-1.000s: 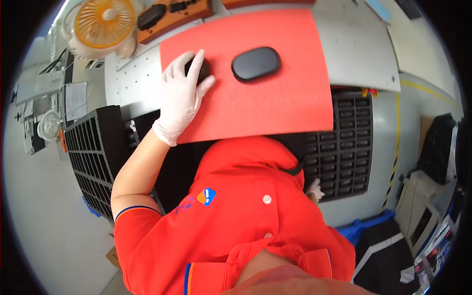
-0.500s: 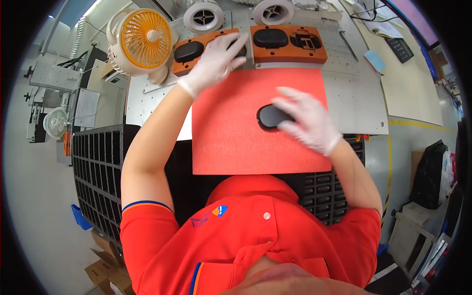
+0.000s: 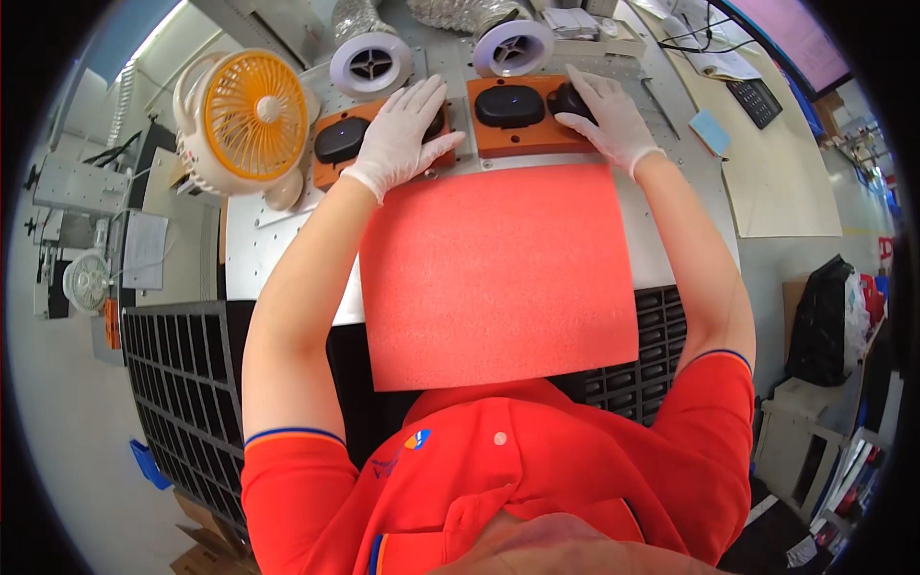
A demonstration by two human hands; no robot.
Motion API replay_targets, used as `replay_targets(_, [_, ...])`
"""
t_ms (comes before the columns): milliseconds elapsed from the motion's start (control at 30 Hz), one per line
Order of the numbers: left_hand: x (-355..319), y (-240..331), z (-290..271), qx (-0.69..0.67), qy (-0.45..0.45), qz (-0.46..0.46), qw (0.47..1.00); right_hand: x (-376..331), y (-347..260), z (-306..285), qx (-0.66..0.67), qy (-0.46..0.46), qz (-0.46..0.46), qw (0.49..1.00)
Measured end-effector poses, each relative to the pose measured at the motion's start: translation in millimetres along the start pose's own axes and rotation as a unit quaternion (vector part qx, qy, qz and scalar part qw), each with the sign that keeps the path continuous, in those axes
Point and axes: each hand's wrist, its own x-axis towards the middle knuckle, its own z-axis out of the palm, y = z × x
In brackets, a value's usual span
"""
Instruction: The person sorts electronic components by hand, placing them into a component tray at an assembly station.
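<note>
My left hand [image 3: 407, 134], in a white glove, lies with fingers stretched over the right half of the left orange fixture block [image 3: 331, 176]. A black oval case [image 3: 436, 125] shows partly beneath it; another black oval case [image 3: 340, 141] sits in that block's left recess. My gloved right hand [image 3: 611, 120] has thumb and fingers around a dark rounded case [image 3: 565, 102] at the right recess of the right orange fixture block [image 3: 537, 142]. Whether it is fully seated is hidden. In that block's left recess rests a black oval case [image 3: 509, 106] with a small blue light.
A red foam sheet [image 3: 498, 268] lies in front of the blocks. An orange-and-white fan [image 3: 257, 115] stands at left. Two white duct nozzles [image 3: 372, 65] are behind the blocks. Black compartment trays [image 3: 182, 374] sit below the table edge. A hex key [image 3: 659, 105] lies at right.
My right hand has carried the dark case from the red sheet up to the right block's right recess. My left hand has stayed over the left block. The view has shifted slightly.
</note>
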Motion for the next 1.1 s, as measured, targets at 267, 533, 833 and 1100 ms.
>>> replay_targets(267, [-3, 0, 1, -0.012, 0.004, -0.021, 1.000, 11, 8, 17, -0.079, -0.102, -0.104, 0.986])
replay_targets(533, [-61, 44, -124, -0.138, -0.018, 0.059, 0.988, 3, 4, -10, 0.076, 0.089, -0.083, 0.990])
replay_targets(833, [-436, -19, -270, 0.188, -0.206, -0.708, 0.649, -15, -161, -45, 0.294, -0.078, -0.332, 0.893])
replay_targets(1100, [-408, 35, -296, 0.170, -0.015, -0.619, 0.766, 32, -357, -43, 0.433, -0.157, -0.370, 0.807])
